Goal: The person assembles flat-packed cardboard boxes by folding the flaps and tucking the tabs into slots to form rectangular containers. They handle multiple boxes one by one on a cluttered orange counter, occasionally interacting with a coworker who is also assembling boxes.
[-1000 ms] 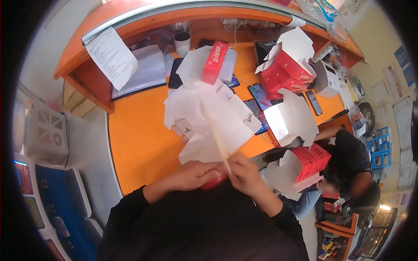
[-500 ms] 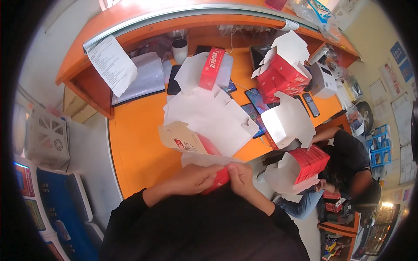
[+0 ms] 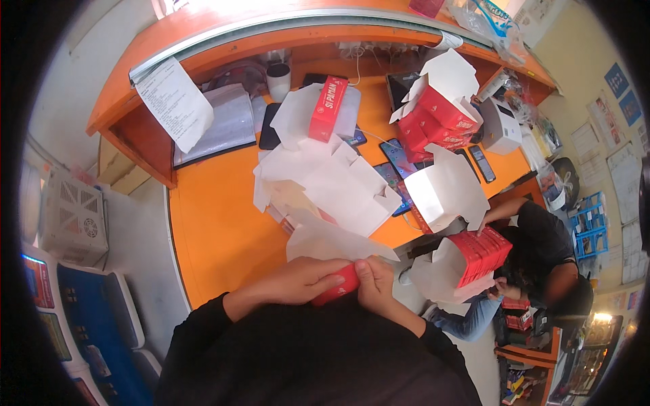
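Observation:
A partly folded red and white food carton (image 3: 336, 287) is in front of my chest, its pale flaps (image 3: 328, 241) fanning out over the table's near edge. My left hand (image 3: 290, 281) wraps round the carton's left side. On its right side, my right hand (image 3: 376, 281) pinches the red edge with thumb and fingers. Beyond the hands lies a pile of flat white carton blanks (image 3: 332, 183), and a beige flap blurred by motion overlaps its near side. A partly folded carton with a red side panel (image 3: 328, 108) rests at the pile's far end.
Nested red cartons (image 3: 437, 122) stand on the orange table (image 3: 210, 230) at far right, near an open carton (image 3: 443, 189). Several phones (image 3: 483, 164) lie about. At right, a person (image 3: 542, 250) holds a stack of red cartons (image 3: 484, 254). A white cup (image 3: 278, 81) stands behind.
The carton's beige and white flaps have swung to the right and blurred. My hands keep nearly the same place and grip on the red part.

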Available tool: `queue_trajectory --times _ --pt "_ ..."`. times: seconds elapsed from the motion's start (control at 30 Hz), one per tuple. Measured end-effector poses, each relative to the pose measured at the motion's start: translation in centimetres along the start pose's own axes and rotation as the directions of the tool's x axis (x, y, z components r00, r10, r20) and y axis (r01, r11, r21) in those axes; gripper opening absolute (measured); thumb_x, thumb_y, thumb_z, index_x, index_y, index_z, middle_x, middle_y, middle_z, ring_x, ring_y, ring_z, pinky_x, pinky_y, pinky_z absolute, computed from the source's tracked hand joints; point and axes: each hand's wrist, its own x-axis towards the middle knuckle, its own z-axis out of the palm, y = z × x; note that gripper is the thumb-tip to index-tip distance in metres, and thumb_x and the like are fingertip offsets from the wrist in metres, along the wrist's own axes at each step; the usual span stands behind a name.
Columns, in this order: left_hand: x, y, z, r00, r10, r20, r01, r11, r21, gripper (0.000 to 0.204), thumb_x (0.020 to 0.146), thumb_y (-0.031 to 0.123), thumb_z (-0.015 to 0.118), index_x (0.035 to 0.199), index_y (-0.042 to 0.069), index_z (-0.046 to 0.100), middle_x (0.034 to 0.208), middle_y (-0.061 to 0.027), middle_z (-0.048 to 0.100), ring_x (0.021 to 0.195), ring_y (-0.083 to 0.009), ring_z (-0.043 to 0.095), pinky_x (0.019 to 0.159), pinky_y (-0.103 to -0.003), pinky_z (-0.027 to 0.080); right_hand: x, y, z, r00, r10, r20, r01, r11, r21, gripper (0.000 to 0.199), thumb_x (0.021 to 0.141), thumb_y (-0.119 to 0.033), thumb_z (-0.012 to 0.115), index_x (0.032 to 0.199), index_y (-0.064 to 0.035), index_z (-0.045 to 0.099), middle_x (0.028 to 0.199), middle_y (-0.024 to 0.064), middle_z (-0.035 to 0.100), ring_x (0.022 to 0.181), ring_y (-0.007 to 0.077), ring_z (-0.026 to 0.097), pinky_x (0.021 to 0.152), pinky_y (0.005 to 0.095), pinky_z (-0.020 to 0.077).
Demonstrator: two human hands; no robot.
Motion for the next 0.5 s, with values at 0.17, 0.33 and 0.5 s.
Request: queue_trajectory --times 0.17,0.33,0.5 --pt "0.1 0.5 0.6 0.981 -0.023 -0.194 0.043 0.994 0.098 0.028 0.096 0.023 0.045 0.120 0.008 0.050 0.094 -0.0217 0.063 0.088 -0.0389 0.061 0.077 -0.042 0.047 2.2 0.5 1.2 0.821 -0.483 -0.305 0.438 0.875 -0.205 0.033 0.094 -0.023 0.053 0.118 -0.0015 0.055 0.107 0.0187 0.059 0.109 0.0331 0.053 0.094 0.0366 0.0410" --pt "1.6 -1.4 1.4 0.973 -0.014 -0.232 0.035 0.995 0.088 0.028 0.096 0.022 0.046 0.114 0.002 0.051 0.103 -0.0239 0.060 0.097 -0.0409 0.058 0.081 -0.045 0.046 3.1 0.7 3.5 0.916 -0.115 -0.383 0.259 0.900 0.351 0.066 0.088 -0.026 0.063 0.137 -0.0033 0.025 0.129 0.0194 0.040 0.113 0.0274 0.048 0.097 0.0379 0.0400" --pt "0.6 -1.4 0.6 0.855 0.212 -0.473 0.070 0.857 0.511 0.027 0.087 0.016 0.057 0.110 0.001 0.057 0.109 -0.0216 0.060 0.100 -0.0388 0.057 0.088 -0.043 0.044 3.5 0.5 1.1 0.978 -0.032 -0.207 0.092 0.953 0.288 0.069 0.080 -0.013 0.067 0.135 -0.0065 0.026 0.126 0.0144 0.047 0.116 0.0218 0.047 0.097 0.0323 0.0395"
